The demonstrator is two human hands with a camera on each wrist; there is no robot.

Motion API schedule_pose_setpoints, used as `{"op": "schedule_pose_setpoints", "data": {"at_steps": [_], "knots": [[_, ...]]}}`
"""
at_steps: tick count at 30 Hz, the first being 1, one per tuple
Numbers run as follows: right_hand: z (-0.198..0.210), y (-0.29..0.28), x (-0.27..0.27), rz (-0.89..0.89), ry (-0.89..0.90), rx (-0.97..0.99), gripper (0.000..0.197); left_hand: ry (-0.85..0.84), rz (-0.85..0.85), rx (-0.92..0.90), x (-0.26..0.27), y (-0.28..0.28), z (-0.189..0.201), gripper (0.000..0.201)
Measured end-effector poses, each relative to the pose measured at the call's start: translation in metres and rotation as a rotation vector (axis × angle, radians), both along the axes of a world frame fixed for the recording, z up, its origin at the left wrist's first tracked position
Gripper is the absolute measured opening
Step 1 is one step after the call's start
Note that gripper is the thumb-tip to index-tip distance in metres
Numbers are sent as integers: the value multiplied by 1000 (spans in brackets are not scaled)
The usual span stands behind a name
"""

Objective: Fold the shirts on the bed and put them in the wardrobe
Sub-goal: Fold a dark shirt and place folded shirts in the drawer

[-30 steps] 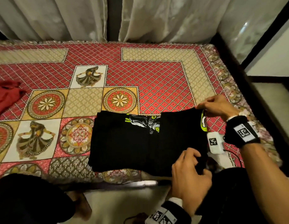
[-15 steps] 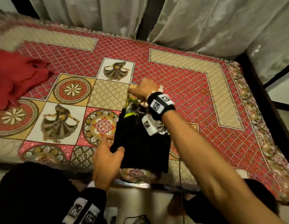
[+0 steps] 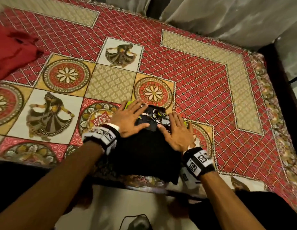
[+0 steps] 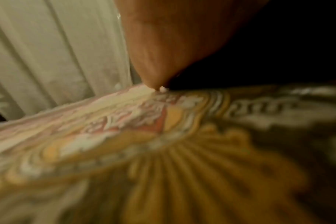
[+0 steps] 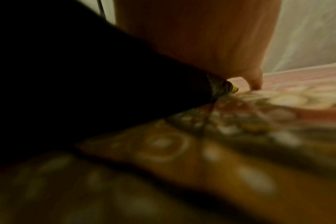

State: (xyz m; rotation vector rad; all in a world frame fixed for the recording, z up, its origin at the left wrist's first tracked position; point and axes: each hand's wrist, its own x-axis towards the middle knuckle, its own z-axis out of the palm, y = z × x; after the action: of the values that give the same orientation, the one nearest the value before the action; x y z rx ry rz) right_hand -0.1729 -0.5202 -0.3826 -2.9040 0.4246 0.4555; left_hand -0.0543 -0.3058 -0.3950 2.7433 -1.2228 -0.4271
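A black shirt (image 3: 144,155) with a yellow and grey print lies folded into a narrow block at the near edge of the bed (image 3: 202,90). My left hand (image 3: 129,118) lies flat on its far left part, fingers spread straight. Flat on the far right part presses my right hand (image 3: 176,131), fingers straight. In the left wrist view the left hand (image 4: 163,45) meets the dark shirt (image 4: 259,45) above the blurred bedspread. The right wrist view shows the right hand (image 5: 201,37) beside the black shirt (image 5: 67,75). A red shirt (image 3: 10,48) lies crumpled at the bed's far left.
The patterned red and gold bedspread (image 3: 111,83) covers the whole bed. Pale curtains (image 3: 219,15) hang behind it. A dark bed frame (image 3: 280,77) runs along the right side. Pale floor (image 3: 101,209) shows below the near edge, with a dark object on it.
The shirt went from a wide rectangle to a narrow folded block as its right side was carried over to the left. Both hands now press flat on top.
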Motion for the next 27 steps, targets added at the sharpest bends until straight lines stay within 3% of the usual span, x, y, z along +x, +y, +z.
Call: {"op": "schedule_pose_setpoints", "data": {"at_steps": [3,6,9,12,14,16,20,27], "knots": [[-17,-2,-3,-47,-53,6,89,69,40,-66,20,8,-12,98],[-12,-3,-4,-47,-47,95,89,95,131,-144,8,9,1,96],[1,-4,-8,-86,-75,169,89,167,525,-467,-38,25,19,87],[27,18,-4,-124,-352,187,73,171,1010,-694,-115,46,28,54],[48,38,17,-81,-500,284,60,317,1172,-837,-149,48,22,38],[67,58,48,35,-397,383,51,390,1239,-975,-166,48,16,33],[85,82,109,247,29,159,44,383,1314,-1066,-174,49,27,33],[71,103,161,202,102,67,46,445,1353,-1178,-177,41,39,31]]}}
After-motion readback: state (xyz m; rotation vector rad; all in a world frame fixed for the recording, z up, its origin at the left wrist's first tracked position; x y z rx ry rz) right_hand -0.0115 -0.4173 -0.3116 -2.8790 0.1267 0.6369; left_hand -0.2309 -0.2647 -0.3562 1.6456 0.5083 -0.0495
